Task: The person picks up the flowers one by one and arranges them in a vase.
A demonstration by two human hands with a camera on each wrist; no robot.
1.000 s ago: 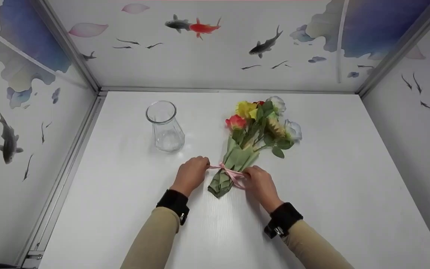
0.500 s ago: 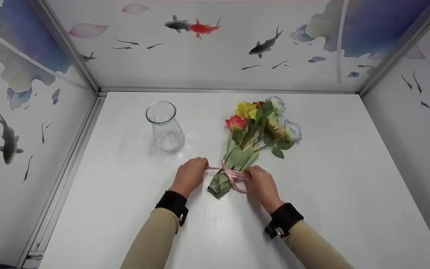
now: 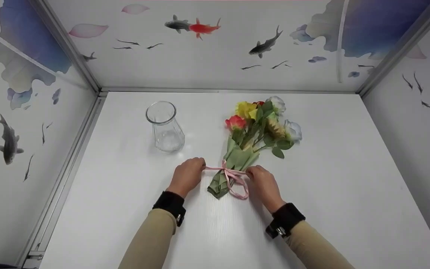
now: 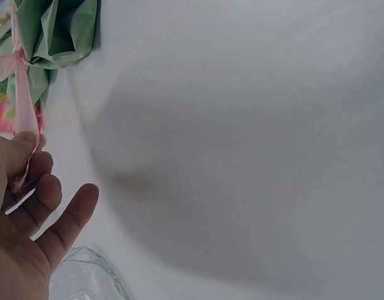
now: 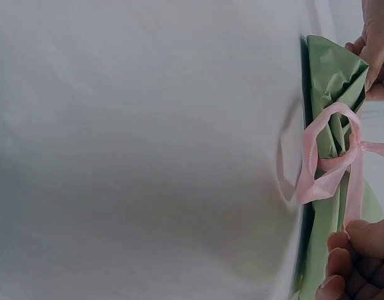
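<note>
A bouquet of artificial-looking flowers in green wrapping paper lies on the table, blooms pointing away. Around its lower part runs a pink ribbon, crossed at a knot on the paper. On the left, my left hand pinches one ribbon end between thumb and index finger; the left wrist view shows the ribbon taut and the other fingers spread. My right hand pinches the ribbon on the opposite side. A loose ribbon loop hangs beside the paper in the right wrist view.
A clear glass vase stands upright behind my left hand, left of the bouquet. The white table is enclosed by panels printed with fish, with metal framing along the back edge.
My left hand has drawn slightly left, lengthening the ribbon between it and the knot. On the right side the ribbon has opened into a rounder, lower-hanging loop. The bouquet stays in place.
</note>
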